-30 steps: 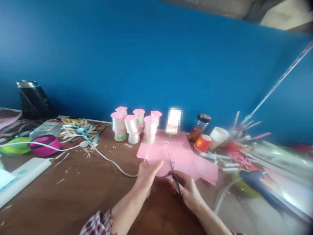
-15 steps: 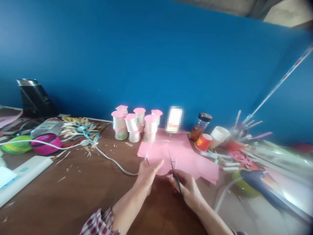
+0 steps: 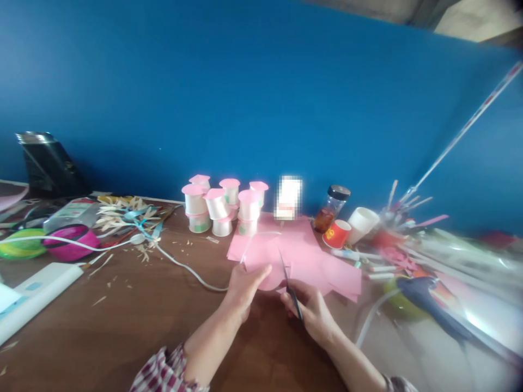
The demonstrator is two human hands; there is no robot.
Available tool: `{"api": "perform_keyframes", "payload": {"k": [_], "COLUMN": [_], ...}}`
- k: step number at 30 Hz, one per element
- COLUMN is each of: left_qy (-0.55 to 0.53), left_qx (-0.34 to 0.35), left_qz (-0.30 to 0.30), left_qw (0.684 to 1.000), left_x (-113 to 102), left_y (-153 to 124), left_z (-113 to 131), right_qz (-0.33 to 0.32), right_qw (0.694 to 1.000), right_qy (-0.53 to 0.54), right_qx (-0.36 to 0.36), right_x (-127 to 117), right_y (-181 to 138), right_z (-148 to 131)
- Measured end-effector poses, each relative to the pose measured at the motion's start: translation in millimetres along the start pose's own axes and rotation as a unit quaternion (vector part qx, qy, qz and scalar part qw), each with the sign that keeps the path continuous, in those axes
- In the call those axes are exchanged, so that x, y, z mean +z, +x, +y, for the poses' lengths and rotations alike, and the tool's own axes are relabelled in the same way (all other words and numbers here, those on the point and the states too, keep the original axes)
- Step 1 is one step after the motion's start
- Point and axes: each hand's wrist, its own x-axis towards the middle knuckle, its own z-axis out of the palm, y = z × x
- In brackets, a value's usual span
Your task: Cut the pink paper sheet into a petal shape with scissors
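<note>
Looking across the brown table, I see a spread of pink sheets lying just beyond both hands. A cluster of white cups with pink tops stands behind them, against the blue wall. A white cable curls over the wood close to the left wrist.

The left hand is pinched on a rounded pink piece, thumb on top, and holds it just above the table edge of the sheets. The right hand is closed around the scissors, whose thin blades point up into that piece. The two hands sit close together, nearly touching.

My worry is the left thumb: it lies just beside the blades, so a hurried snip could nick it. The piece is limp and held at one side only, so I judge it could fold or tear, sending the cut off its line. The loose sheets beneath could also get caught between the blades. I cannot tell how far the blades are parted.
</note>
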Motion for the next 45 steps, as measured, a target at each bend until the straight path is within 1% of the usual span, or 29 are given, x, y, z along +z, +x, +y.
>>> {"api": "perform_keyframes", "payload": {"k": [6, 11, 16, 19, 24, 30, 36, 45], "left_qy": [0.01, 0.001, 0.001, 0.008, -0.01, -0.008, 0.005, 0.006], "left_qx": [-0.001, -0.006, 0.008, 0.003, -0.006, -0.011, -0.007, -0.014], "left_qz": [0.034, 0.038, 0.035, 0.039, 0.038, 0.033, 0.033, 0.045], "left_qw": [0.999, 0.999, 0.999, 0.999, 0.999, 0.999, 0.999, 0.999], "left_x": [2, 1, 2, 2, 1, 0, -1, 0], "left_y": [4, 7, 5, 3, 4, 5, 6, 6], "left_z": [-4, -5, -3, -3, -4, -4, -5, -3], "right_qz": [-0.002, 0.002, 0.0, 0.006, 0.011, 0.012, 0.016, 0.004], "right_qw": [1.0, 1.0, 0.999, 0.999, 0.999, 0.999, 0.998, 0.999], "right_qy": [-0.008, -0.02, -0.034, -0.042, -0.047, -0.052, -0.049, -0.049], "right_qx": [-0.003, -0.005, -0.001, 0.0, 0.006, 0.002, 0.019, 0.002], "right_x": [0, 0, 0, 1, 2, 2, 2, 2], "right_y": [1, 2, 2, 1, 1, 1, 1, 1], "right_z": [-5, -8, -13, -15, -15, -16, -11, -18]}}
